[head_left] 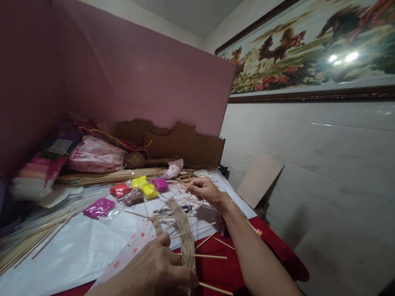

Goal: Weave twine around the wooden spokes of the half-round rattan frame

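A curved band woven of brown twine has thin wooden sticks poking out through both sides. My left hand wraps round its near end, with the fingers over the twine. Farther off, beyond the band's far end, my right hand is closed in a pinch near the tips of several sticks. What sits between those fingertips is too small to make out. White cloth with red dots lies beside the band, partly hidden by my left hand. A dark pen-like tool shows behind the sticks.
Small packets in magenta, red and yellow lie on the white sheet. Bundled sticks, a twine ball and a dotted cloth bag stand behind. Torn cardboard borders the back; red cloth covers the right.
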A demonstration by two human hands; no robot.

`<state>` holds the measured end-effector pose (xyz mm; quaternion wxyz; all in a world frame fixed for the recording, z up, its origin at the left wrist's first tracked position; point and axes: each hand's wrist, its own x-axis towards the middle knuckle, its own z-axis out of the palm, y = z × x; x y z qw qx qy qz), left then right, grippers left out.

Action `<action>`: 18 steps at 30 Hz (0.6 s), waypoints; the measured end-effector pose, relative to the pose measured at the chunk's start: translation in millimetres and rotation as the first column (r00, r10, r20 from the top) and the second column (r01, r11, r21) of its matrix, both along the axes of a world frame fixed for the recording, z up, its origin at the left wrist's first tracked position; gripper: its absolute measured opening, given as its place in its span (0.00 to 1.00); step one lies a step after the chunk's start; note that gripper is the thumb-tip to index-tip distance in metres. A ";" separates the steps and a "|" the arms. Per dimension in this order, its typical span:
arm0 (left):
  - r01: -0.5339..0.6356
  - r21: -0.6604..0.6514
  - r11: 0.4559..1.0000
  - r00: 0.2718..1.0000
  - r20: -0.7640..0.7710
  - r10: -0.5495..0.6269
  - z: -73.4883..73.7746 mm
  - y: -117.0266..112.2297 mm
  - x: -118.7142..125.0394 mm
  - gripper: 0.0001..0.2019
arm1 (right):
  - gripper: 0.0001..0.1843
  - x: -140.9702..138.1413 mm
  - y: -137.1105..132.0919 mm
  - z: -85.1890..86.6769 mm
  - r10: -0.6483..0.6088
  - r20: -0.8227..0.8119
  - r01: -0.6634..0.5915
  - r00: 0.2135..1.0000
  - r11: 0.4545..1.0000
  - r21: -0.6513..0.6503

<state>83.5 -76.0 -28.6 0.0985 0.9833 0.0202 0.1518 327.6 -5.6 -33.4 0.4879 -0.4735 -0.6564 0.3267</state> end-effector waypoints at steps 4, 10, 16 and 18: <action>0.081 0.029 0.996 0.979 0.186 -0.085 -12.7 6.4 3.7 0.07 | 0.20 -0.3 1.5 -5.2 0.035 -0.102 -0.042 0.994 0.997 -0.067; 0.049 0.046 0.998 0.941 0.333 -0.062 -14.8 12.5 3.3 0.09 | 0.21 -15.8 3.3 -14.1 0.066 -0.160 -0.082 0.985 0.992 -0.100; 0.041 -0.034 0.999 0.908 0.419 -0.023 -5.4 15.2 -2.4 0.11 | 0.18 -34.7 -2.2 -18.3 0.030 -0.213 -0.043 0.977 0.998 -0.055; 0.021 -0.082 0.996 0.906 0.422 0.016 -2.2 14.1 -4.3 0.12 | 0.18 -41.0 -4.2 -19.2 0.026 -0.225 -0.039 0.974 0.998 -0.055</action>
